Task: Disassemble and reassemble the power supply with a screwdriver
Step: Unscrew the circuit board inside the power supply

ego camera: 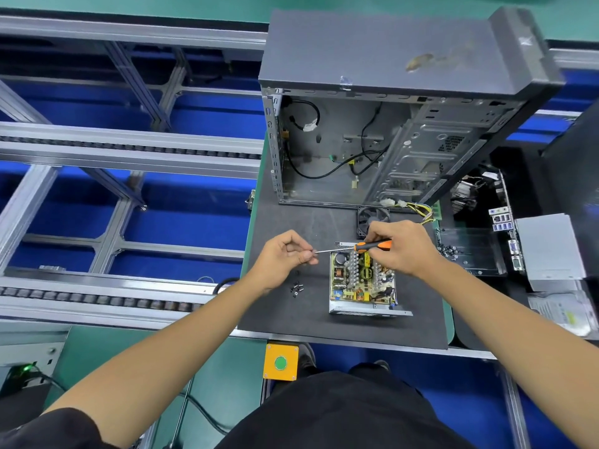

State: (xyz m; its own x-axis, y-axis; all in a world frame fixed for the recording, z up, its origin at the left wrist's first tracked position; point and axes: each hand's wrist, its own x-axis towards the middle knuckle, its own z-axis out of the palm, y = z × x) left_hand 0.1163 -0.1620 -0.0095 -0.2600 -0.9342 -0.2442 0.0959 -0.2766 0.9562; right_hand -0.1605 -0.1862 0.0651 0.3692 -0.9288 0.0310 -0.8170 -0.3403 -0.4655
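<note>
The power supply (361, 283) lies open on the dark mat, its cover off and its circuit board with coils and capacitors showing. My right hand (400, 246) grips the orange-and-black screwdriver (372, 245) above the unit's far edge, with the shaft pointing left. My left hand (285, 257) has curled fingers and pinches at the tip of the shaft; whatever it pinches is too small to make out. Several small black screws (296, 288) lie loose on the mat just below my left hand.
An open computer case (389, 131) stands behind the mat (291, 319). A black fan (372, 220) lies behind the power supply. A motherboard (505, 228), a grey cover (547, 247) and a tray with screws (466, 251) sit to the right. A conveyor frame (123, 150) runs left; a yellow button box (280, 361) hangs below.
</note>
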